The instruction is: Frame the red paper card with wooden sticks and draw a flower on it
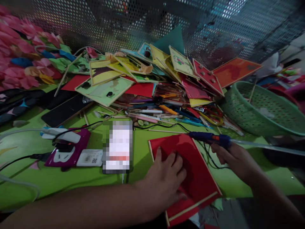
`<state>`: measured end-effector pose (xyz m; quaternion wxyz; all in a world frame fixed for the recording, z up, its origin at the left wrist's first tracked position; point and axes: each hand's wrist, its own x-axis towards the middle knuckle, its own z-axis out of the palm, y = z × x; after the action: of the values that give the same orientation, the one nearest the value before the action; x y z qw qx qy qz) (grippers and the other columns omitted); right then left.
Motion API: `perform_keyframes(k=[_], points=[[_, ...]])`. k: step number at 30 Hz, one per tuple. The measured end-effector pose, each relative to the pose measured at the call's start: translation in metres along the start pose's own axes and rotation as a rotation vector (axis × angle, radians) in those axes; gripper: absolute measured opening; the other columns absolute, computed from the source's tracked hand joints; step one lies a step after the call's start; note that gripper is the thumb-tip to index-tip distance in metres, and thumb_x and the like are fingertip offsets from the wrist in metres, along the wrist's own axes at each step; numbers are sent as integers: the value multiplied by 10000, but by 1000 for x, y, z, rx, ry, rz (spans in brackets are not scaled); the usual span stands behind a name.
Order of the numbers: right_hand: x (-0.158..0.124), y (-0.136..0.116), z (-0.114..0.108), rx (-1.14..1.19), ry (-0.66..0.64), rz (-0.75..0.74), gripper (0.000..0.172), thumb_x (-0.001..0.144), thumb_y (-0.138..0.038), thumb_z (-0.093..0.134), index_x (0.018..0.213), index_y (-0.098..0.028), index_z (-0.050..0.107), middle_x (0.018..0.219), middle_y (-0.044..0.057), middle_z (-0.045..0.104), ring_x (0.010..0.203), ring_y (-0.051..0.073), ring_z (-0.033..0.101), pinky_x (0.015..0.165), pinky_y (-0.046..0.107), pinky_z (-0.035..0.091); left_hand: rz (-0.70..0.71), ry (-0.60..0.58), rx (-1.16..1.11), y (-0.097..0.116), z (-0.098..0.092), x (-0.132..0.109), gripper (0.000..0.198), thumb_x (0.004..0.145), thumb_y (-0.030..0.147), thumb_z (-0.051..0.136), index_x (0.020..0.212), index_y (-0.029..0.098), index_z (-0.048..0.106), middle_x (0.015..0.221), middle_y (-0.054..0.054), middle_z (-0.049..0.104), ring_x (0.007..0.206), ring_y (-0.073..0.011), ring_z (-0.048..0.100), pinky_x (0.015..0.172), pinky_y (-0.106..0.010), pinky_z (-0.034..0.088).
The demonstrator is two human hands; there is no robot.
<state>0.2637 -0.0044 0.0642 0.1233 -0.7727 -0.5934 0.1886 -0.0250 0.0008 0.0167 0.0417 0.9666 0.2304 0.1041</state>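
A red sheet (197,168) with thin wooden sticks along several edges lies at the front of the green table, partly over its near edge. My left hand (168,173) rests on it with fingers spread, pressing on the red surface. In my right hand (231,156) is a blue glue gun (207,137), gripped by its handle. The nozzle points left and lies at the far edge of the sheet. A clear glue stick (264,145) sticks out of the gun's back, and a black cord hangs below it.
A phone (119,146) with a blurred screen and a purple power strip (68,149) lie to the left. Behind are pens, scissors (212,116) and piled stick-framed cards (107,90). A green basket (264,111) stands right; pink paper flowers (21,47) are far left.
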Motion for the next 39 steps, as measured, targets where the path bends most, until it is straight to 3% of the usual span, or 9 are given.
perform_keyframes(k=[8, 14, 21, 27, 39], points=[[4, -10, 1, -49, 0, 0, 614, 853, -770, 432, 588, -228, 548, 484, 9, 530, 462, 167, 494, 472, 296, 361, -11, 1, -1, 2, -2, 0, 590, 930, 654, 444, 1318, 230, 579, 1467, -110, 533, 1373, -321, 412, 1085, -624, 345], [5, -14, -4, -55, 50, 10, 597, 857, -744, 410, 602, -228, 564, 492, 25, 552, 468, 181, 508, 484, 308, 373, -10, 22, 18, 2, 4, 1, 570, 941, 664, 372, 1264, 268, 624, 1438, -93, 556, 1359, -323, 437, 1052, -620, 388], [-1, -13, 0, -33, 17, -89, 555, 875, -678, 445, 528, -245, 473, 471, 7, 495, 455, 157, 454, 465, 295, 345, -10, 22, 21, 2, 2, 0, 548, 953, 632, 393, 1280, 244, 602, 1467, -98, 523, 1365, -326, 414, 1056, -644, 349], [1, -19, 3, -35, 7, -73, 553, 859, -714, 445, 578, -243, 509, 474, 9, 510, 454, 165, 469, 462, 296, 348, -19, 41, 26, 3, 3, -1, 565, 944, 648, 410, 1292, 241, 591, 1455, -97, 533, 1360, -318, 408, 1066, -638, 338], [1, -9, 1, -92, 17, -44, 578, 861, -737, 438, 561, -247, 499, 485, 21, 538, 465, 173, 491, 491, 312, 357, -23, 37, 23, 3, 1, -2, 560, 939, 648, 427, 1287, 238, 585, 1458, -98, 526, 1362, -317, 400, 1065, -634, 357]])
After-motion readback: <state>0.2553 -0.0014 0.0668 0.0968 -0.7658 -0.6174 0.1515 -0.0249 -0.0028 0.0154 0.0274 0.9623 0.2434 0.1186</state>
